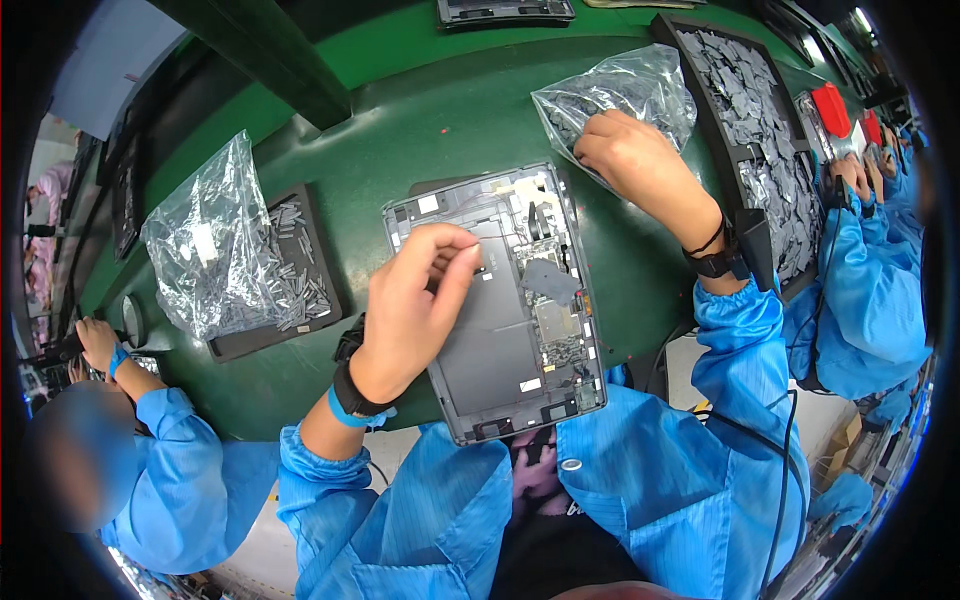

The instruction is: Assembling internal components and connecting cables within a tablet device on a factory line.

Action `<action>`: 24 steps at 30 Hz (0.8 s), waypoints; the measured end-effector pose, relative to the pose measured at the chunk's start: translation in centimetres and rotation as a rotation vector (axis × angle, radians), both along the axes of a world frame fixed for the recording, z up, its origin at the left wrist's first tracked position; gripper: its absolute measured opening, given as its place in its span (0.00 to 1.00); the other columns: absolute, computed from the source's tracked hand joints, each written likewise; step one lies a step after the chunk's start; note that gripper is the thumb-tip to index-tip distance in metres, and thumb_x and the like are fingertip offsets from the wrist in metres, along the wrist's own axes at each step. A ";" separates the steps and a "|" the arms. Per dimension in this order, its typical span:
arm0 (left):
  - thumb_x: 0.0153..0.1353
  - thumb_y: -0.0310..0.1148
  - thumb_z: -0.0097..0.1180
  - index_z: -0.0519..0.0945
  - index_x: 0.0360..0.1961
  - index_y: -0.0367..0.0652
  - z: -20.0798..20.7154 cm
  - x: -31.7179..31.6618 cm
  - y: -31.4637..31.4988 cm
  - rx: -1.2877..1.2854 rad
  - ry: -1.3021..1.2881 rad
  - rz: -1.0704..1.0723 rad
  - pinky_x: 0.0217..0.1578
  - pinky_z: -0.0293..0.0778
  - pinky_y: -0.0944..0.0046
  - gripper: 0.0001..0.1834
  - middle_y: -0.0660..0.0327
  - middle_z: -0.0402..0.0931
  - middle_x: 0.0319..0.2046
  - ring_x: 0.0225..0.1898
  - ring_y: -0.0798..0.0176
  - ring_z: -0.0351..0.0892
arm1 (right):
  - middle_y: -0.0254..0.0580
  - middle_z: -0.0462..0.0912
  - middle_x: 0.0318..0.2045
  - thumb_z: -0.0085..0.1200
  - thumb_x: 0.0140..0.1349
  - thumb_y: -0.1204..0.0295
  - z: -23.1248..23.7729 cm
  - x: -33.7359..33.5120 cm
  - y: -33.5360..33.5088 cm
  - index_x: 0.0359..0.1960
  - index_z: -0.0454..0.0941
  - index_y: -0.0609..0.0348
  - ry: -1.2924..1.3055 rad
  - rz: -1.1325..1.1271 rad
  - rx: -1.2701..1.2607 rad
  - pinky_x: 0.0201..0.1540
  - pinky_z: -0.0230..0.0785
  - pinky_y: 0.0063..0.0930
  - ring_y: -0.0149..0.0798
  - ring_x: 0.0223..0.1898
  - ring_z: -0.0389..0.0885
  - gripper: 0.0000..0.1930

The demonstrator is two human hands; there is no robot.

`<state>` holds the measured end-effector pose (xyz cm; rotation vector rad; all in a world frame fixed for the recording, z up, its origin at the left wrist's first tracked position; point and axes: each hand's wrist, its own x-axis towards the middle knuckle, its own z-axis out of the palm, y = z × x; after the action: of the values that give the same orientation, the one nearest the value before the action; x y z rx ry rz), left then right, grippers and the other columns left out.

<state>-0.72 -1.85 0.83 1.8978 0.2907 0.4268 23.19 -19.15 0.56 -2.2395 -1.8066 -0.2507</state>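
An opened tablet (490, 330) lies tilted at the green bench's near edge, its dark battery and circuit board exposed. A loose grey patch (550, 281) rests over the board on its right side. Above the tablet's left part is my left hand (410, 300), thumb and forefinger brought together; whatever they pinch, if anything, is too small to make out. My right hand (632, 155) reaches to a clear plastic bag (650, 85) of small dark pieces beyond the tablet. Its fingers are curled at the bag's near side, and their tips are partly hidden.
Left of the tablet, another clear bag (205, 250) lies on a black tray (325, 270) with many small grey strips. A long black tray (735, 150) of grey patches stands at the right. A green post (270, 60) rises at the back. Co-workers in blue sit on both sides.
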 end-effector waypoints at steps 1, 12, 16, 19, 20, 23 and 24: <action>0.63 0.24 0.57 0.75 0.41 0.38 -0.3 0.1 -0.1 -0.064 0.037 -0.019 0.29 0.75 0.71 0.06 0.61 0.81 0.29 0.28 0.70 0.81 | 0.41 0.75 0.29 0.57 0.50 0.76 0.2 0.0 0.0 0.27 0.76 0.60 0.013 0.012 -0.011 0.40 0.73 0.39 0.46 0.37 0.76 0.03; 0.67 0.28 0.53 0.74 0.40 0.39 -0.8 0.1 0.5 -0.318 0.234 -0.094 0.28 0.72 0.72 0.05 0.63 0.79 0.28 0.28 0.73 0.77 | 0.42 0.82 0.30 0.58 0.57 0.78 0.2 -0.8 -0.3 0.33 0.80 0.64 0.246 -0.113 0.084 0.37 0.73 0.32 0.42 0.32 0.80 0.03; 0.68 0.28 0.52 0.73 0.42 0.38 -0.8 0.0 0.5 -0.312 0.273 -0.109 0.30 0.73 0.73 0.06 0.62 0.79 0.30 0.31 0.73 0.78 | 0.37 0.85 0.32 0.60 0.60 0.76 -0.1 -2.2 0.3 0.39 0.82 0.65 0.828 -0.319 0.287 0.34 0.72 0.21 0.27 0.30 0.80 0.07; 0.67 0.28 0.53 0.74 0.42 0.38 -0.9 0.0 0.3 -0.295 0.238 -0.094 0.31 0.74 0.73 0.06 0.62 0.79 0.31 0.31 0.73 0.78 | 0.34 0.84 0.31 0.61 0.60 0.75 -0.4 -2.6 0.9 0.38 0.83 0.64 1.027 -0.356 0.263 0.34 0.71 0.17 0.24 0.30 0.78 0.07; 0.67 0.28 0.53 0.74 0.42 0.38 -0.9 0.0 0.3 -0.299 0.238 -0.093 0.31 0.74 0.73 0.06 0.62 0.79 0.31 0.31 0.73 0.78 | 0.33 0.82 0.31 0.61 0.60 0.75 -1.0 -2.4 1.1 0.37 0.83 0.64 0.976 -0.291 0.296 0.32 0.69 0.16 0.23 0.29 0.76 0.06; 0.67 0.28 0.54 0.74 0.41 0.37 -0.8 0.0 0.2 -0.278 0.226 -0.092 0.30 0.74 0.73 0.06 0.62 0.79 0.30 0.31 0.72 0.78 | 0.30 0.78 0.29 0.61 0.60 0.75 -1.4 -2.7 1.4 0.35 0.83 0.63 0.947 -0.239 0.285 0.30 0.66 0.16 0.21 0.27 0.73 0.05; 0.67 0.28 0.54 0.74 0.41 0.37 -0.8 -0.1 0.2 -0.274 0.225 -0.088 0.30 0.74 0.73 0.06 0.62 0.79 0.30 0.31 0.72 0.78 | 0.28 0.76 0.28 0.61 0.59 0.74 -1.5 -3.0 1.5 0.33 0.83 0.63 0.970 -0.252 0.244 0.29 0.64 0.15 0.20 0.25 0.70 0.05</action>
<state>-0.78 -1.64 0.04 1.6816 0.3924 0.1059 20.24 -17.64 -0.92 -1.8788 -0.9251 0.4740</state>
